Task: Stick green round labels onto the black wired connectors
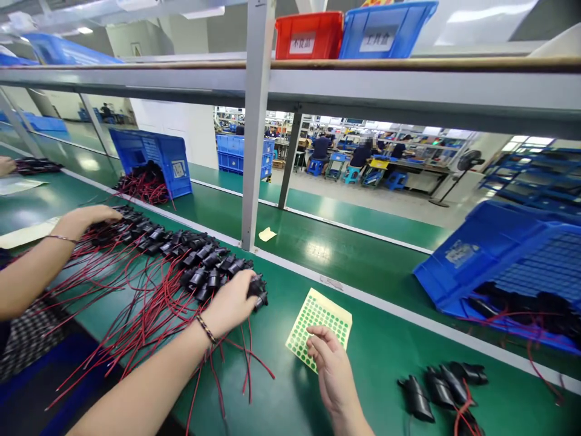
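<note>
My left hand reaches to the right end of a long row of black cylindrical parts with red wires. Its fingers close around a black cylindrical part there. Over a pale yellow sheet of green round stickers, my right hand is held with thumb and fingertips drawn together. Whether a sticker sits between those fingertips is too small to tell. Several more black parts with red wires lie right of that hand.
At left, a co-worker's hand touches the row. A tipped blue crate spills wired parts at back left; another blue crate lies at right. A grey post rises from the table. A paper scrap lies beyond the white strip.
</note>
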{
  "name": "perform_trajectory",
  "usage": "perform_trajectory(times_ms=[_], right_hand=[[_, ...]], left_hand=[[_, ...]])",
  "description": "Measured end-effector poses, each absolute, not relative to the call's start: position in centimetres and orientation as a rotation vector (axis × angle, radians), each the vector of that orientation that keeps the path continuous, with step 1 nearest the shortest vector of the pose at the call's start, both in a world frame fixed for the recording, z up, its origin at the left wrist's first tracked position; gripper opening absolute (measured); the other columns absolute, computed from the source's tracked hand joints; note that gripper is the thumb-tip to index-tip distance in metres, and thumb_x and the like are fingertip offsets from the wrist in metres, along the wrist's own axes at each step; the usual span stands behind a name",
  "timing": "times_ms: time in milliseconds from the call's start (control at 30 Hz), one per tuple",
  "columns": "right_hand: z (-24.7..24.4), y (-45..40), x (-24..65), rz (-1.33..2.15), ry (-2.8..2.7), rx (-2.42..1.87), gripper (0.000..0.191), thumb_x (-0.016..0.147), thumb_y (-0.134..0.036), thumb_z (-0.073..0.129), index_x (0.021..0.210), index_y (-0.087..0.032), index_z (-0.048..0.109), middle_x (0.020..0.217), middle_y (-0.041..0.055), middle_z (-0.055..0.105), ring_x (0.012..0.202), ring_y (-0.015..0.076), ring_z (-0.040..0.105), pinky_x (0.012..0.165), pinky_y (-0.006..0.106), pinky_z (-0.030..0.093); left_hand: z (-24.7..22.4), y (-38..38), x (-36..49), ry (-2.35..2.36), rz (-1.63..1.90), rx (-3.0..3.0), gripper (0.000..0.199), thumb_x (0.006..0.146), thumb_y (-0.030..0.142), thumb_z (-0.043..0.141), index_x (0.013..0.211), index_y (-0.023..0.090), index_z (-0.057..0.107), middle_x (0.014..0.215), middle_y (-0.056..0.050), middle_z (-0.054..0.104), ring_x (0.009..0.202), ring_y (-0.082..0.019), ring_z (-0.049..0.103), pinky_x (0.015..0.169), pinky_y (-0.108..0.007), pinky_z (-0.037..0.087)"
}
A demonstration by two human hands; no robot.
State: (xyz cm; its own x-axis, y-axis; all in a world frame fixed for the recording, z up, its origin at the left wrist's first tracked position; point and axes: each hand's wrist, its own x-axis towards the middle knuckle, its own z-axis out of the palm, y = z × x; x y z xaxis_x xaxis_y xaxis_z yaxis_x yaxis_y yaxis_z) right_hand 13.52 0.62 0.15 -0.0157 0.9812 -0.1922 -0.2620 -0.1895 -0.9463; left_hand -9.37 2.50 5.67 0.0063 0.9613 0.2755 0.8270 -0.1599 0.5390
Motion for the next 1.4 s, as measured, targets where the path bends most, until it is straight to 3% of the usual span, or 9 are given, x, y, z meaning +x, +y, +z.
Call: perform_trajectory(times_ms=[200,300,467,667,800,967,1067,1200,1400], right_hand=[[-0.2,0.5,13.1,1.480,-0.961,-1.138,0.010,0.065,-0.024,0.060,0.072,-0.018,0.057,0.074,0.0017,0.052,0.056,0.0107,0.042,0.055,0.025,0.037],[0.0,0.5,13.2,1.464,-0.966,-1.135,0.008,0.064,-0.024,0.060,0.068,-0.018,0.056,0.076,0.0023,0.054,0.056,0.0103,0.042,0.055,0.025,0.036],[0.2,0.5,13.2,1.388,-0.959,-1.162,0.005,0.063,-0.020,0.057,0.067,-0.018,0.055,0.067,-0.0013,0.052,0.055,0.0096,0.042,0.053,0.022,0.034],[-0.1,0.2,12.9,1.147,-1.195,-1.277,0.006,0.064,-0.016,0.049,0.068,-0.018,0.052,0.060,-0.0032,0.048,0.054,0.0104,0.043,0.050,0.022,0.033],[1.5,-0.1,15.4,0.624,-1.787,-1.494,0.009,0.070,-0.018,0.048,0.077,-0.020,0.054,0.078,0.0011,0.054,0.072,0.0144,0.049,0.064,0.025,0.037],[3.3,-1.1,22.4,0.072,-1.992,-2.125,0.025,0.069,-0.021,0.054,0.093,-0.018,0.054,0.096,0.0104,0.053,0.089,0.0251,0.050,0.074,0.036,0.035],[3.0,-1.3,26.6,0.139,-1.860,-2.420,0.035,0.065,-0.012,0.055,0.099,-0.017,0.053,0.105,0.0149,0.049,0.089,0.0260,0.052,0.072,0.036,0.035],[2.4,-1.1,27.6,0.273,-1.850,-2.444,0.029,0.063,-0.004,0.052,0.090,-0.013,0.057,0.093,0.0130,0.054,0.076,0.0202,0.057,0.066,0.030,0.038],[2.9,0.1,19.0,0.763,-1.948,-1.529,0.039,0.067,-0.023,0.060,0.105,-0.024,0.053,0.086,-0.0010,0.059,0.069,0.0123,0.055,0.061,0.022,0.040]], left_hand=[[5.6,5.9,-16.8,2.503,0.644,1.850,0.037,0.073,0.036,0.048,0.104,0.015,0.051,0.092,-0.012,0.059,0.093,-0.028,0.052,0.082,-0.038,0.040],[5.0,6.9,-17.5,2.600,0.593,1.871,0.038,0.073,0.040,0.048,0.100,0.015,0.055,0.098,-0.013,0.055,0.098,-0.030,0.047,0.083,-0.040,0.039],[5.0,6.9,-16.3,2.673,0.725,1.895,0.052,0.073,0.040,0.049,0.117,0.013,0.044,0.115,-0.017,0.041,0.107,-0.034,0.038,0.085,-0.046,0.035],[6.2,3.9,-8.8,2.052,1.038,2.283,0.048,0.074,0.042,0.050,0.116,0.019,0.044,0.123,-0.011,0.037,0.118,-0.030,0.030,0.098,-0.047,0.025],[5.5,1.2,-3.0,1.333,0.928,2.352,0.038,0.075,0.041,0.050,0.109,0.025,0.049,0.120,-0.007,0.043,0.114,-0.026,0.037,0.097,-0.042,0.031],[2.7,0.7,0.0,1.035,0.781,2.032,0.028,0.077,0.038,0.049,0.101,0.024,0.055,0.113,-0.006,0.051,0.107,-0.023,0.045,0.093,-0.037,0.037],[1.6,1.4,0.0,0.986,0.730,1.732,0.028,0.075,0.038,0.051,0.096,0.021,0.057,0.104,-0.006,0.057,0.096,-0.022,0.052,0.084,-0.033,0.042],[1.1,1.7,0.1,0.917,0.706,1.394,0.029,0.073,0.039,0.055,0.091,0.017,0.059,0.093,-0.006,0.061,0.094,-0.022,0.054,0.081,-0.031,0.041],[0.2,1.1,0.5,0.593,0.668,0.723,0.043,0.068,0.029,0.065,0.108,0.018,0.052,0.102,-0.009,0.060,0.096,-0.020,0.056,0.088,-0.034,0.040]])
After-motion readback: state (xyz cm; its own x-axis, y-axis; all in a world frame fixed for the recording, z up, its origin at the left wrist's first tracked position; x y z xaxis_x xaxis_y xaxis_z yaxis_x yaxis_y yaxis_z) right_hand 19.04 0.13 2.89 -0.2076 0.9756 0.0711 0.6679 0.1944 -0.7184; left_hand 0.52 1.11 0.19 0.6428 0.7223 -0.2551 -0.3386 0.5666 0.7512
